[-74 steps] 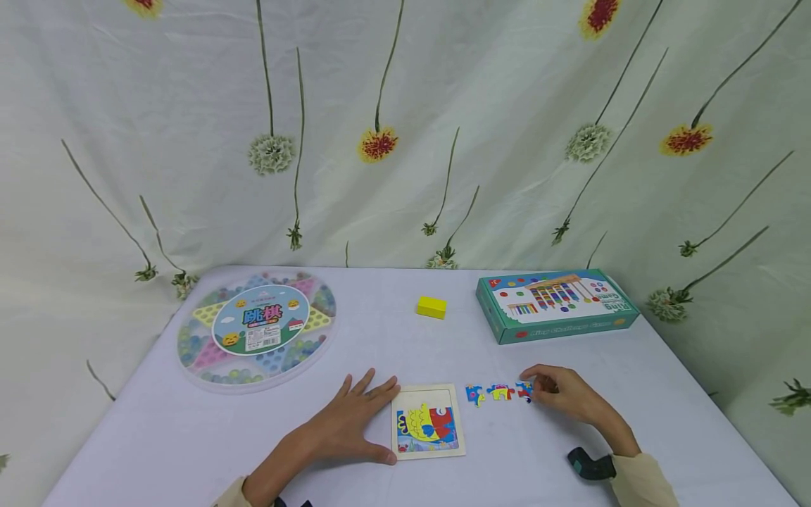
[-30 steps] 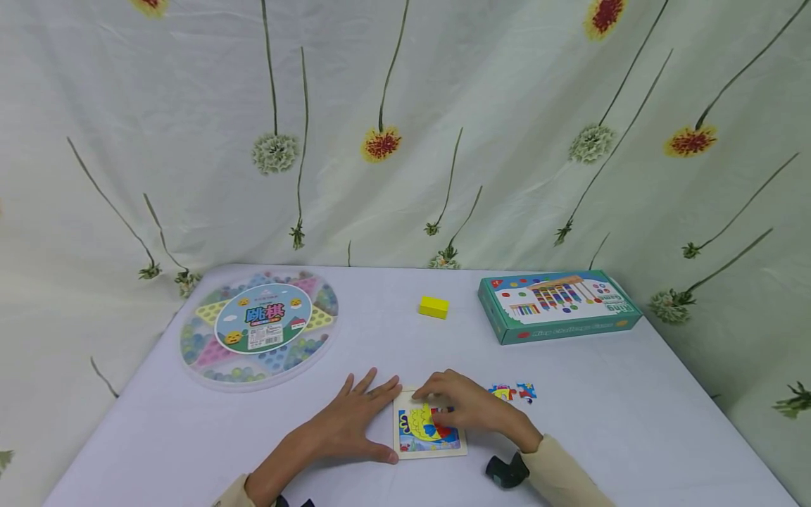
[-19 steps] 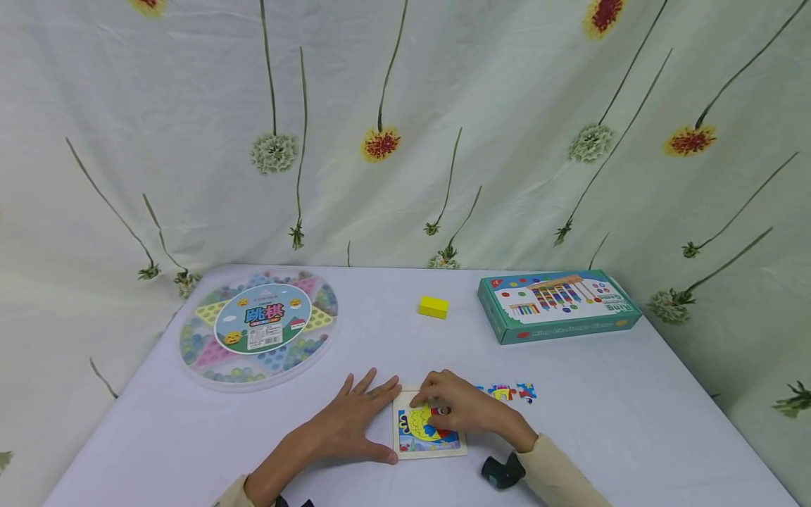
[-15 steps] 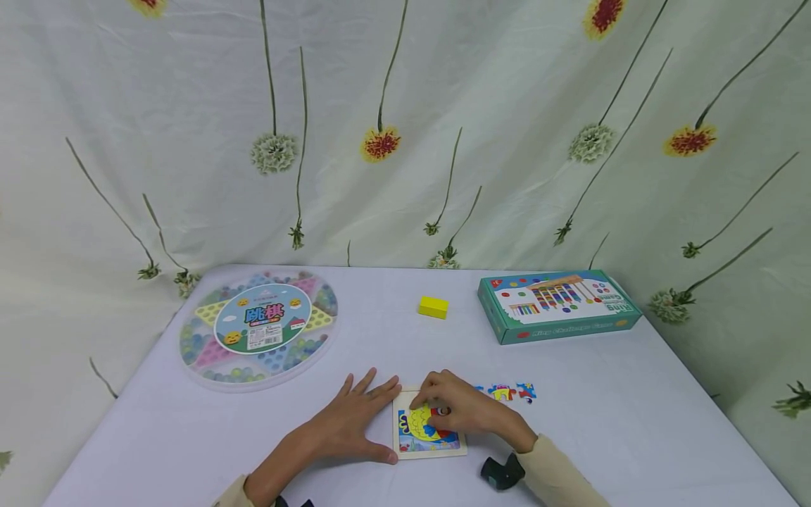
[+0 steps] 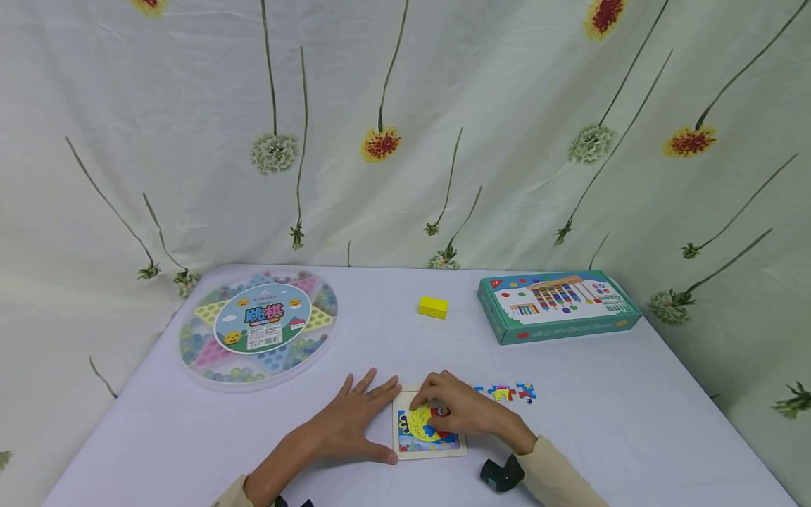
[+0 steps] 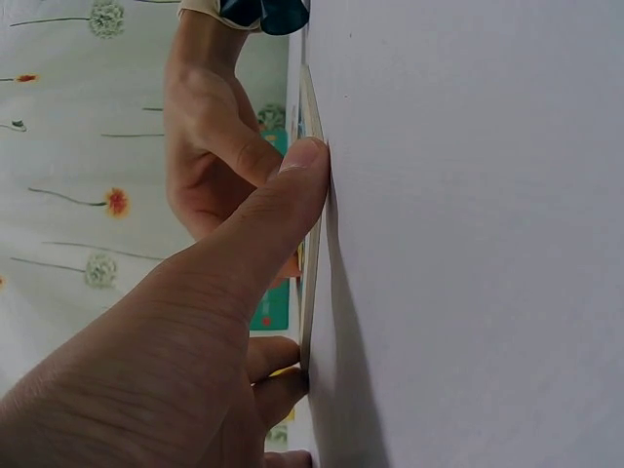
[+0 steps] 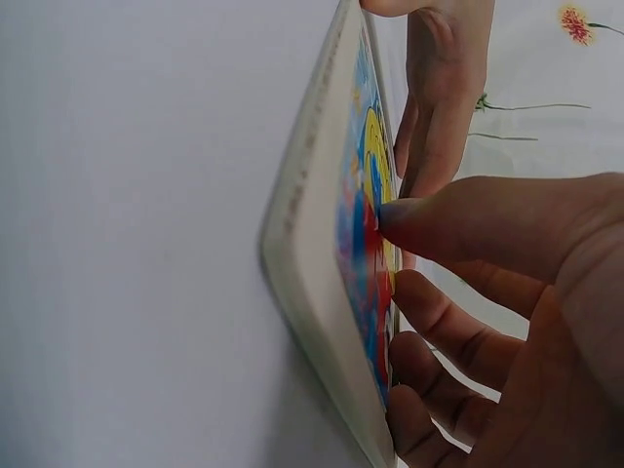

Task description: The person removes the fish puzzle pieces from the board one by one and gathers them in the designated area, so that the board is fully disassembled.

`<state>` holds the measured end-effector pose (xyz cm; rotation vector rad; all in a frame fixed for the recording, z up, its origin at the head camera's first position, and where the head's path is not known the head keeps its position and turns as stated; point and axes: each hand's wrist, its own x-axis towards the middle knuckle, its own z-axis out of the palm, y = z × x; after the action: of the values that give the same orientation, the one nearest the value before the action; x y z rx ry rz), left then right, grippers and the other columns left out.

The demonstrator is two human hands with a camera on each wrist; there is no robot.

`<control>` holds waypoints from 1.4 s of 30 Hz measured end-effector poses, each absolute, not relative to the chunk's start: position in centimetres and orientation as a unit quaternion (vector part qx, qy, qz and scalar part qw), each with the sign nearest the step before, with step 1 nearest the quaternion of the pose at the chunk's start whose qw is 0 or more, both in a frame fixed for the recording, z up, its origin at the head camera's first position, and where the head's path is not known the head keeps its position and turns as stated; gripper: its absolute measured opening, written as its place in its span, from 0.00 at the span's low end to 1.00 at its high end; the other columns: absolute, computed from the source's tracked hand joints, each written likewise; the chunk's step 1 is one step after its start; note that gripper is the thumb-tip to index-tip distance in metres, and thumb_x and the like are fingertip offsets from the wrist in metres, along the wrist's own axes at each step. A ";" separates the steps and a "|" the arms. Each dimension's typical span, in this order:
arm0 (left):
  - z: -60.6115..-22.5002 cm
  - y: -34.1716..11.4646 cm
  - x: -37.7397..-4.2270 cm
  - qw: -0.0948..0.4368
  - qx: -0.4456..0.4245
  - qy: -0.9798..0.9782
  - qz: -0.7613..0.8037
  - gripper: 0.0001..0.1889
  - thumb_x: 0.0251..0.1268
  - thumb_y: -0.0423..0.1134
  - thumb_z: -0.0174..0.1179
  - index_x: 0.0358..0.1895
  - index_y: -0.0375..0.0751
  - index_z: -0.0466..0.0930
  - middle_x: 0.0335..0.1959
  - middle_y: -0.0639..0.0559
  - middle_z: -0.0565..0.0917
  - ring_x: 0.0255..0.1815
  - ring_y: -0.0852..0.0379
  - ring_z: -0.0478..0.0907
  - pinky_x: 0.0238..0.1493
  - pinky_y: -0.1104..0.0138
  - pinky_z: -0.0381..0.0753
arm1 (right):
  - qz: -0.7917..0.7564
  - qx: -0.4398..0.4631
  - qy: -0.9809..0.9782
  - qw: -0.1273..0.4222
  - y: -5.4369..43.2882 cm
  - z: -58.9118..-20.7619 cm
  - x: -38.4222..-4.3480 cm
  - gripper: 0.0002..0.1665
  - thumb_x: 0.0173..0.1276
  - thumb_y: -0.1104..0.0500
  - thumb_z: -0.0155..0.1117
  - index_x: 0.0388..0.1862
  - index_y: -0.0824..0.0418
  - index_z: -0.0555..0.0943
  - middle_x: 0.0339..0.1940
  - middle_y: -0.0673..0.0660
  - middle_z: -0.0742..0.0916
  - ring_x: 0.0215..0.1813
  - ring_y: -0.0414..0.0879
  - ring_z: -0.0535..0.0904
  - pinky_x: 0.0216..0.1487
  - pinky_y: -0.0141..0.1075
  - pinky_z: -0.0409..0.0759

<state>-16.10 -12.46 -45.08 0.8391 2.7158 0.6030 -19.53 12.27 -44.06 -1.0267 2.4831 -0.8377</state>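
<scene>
Cream-framed puzzle board (image 5: 431,455), quantity one, lies on the table (image 5: 367,338); the left hand (image 5: 353,420), fingers spread, touches its left edge. The right hand (image 5: 460,405), fingers bent, contacts its face; any held piece is indeterminable. Loose pieces (image 5: 501,389): three, one partly hidden.

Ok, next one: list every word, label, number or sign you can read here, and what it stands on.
"跳棋": oval blue-and-green label on the round clear plastic case.
"Challenge": front side of the green rectangular box; the words around it are unclear.
Too small or blurred: white sticker on the oval label; lettering on the box's top.
None readable: square pale-framed picture puzzle, yellow block.
</scene>
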 end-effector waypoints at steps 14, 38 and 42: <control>-45.2 -12.4 -16.1 0.121 0.280 0.930 0.207 0.56 0.42 0.74 0.63 0.75 0.49 0.56 0.76 0.56 0.56 0.78 0.42 0.39 0.73 0.39 0.34 | -0.294 -0.363 0.869 0.164 12.3 -44.4 -19.6 0.14 0.63 0.62 0.66 0.47 0.50 0.83 0.46 0.42 0.78 0.48 0.37 0.67 0.50 0.30 0.71; -45.2 -12.5 -16.1 0.120 0.284 0.927 0.214 0.55 0.43 0.73 0.63 0.75 0.48 0.57 0.76 0.55 0.56 0.78 0.41 0.39 0.72 0.39 0.35 | -0.307 -0.362 0.864 0.170 12.0 -44.4 -19.4 0.16 0.64 0.66 0.63 0.48 0.51 0.80 0.47 0.42 0.79 0.49 0.38 0.68 0.54 0.32 0.71; -45.1 -12.5 -16.0 0.119 0.284 0.927 0.213 0.55 0.43 0.73 0.63 0.75 0.48 0.57 0.76 0.55 0.56 0.78 0.41 0.39 0.72 0.39 0.35 | -0.310 -0.361 0.863 0.171 12.0 -44.5 -19.4 0.16 0.63 0.66 0.63 0.48 0.51 0.80 0.46 0.42 0.79 0.49 0.38 0.68 0.53 0.31 0.71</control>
<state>-16.01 -12.47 -45.11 0.8302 2.7106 0.6238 -19.39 11.96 -44.47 -1.0250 2.4491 -0.8808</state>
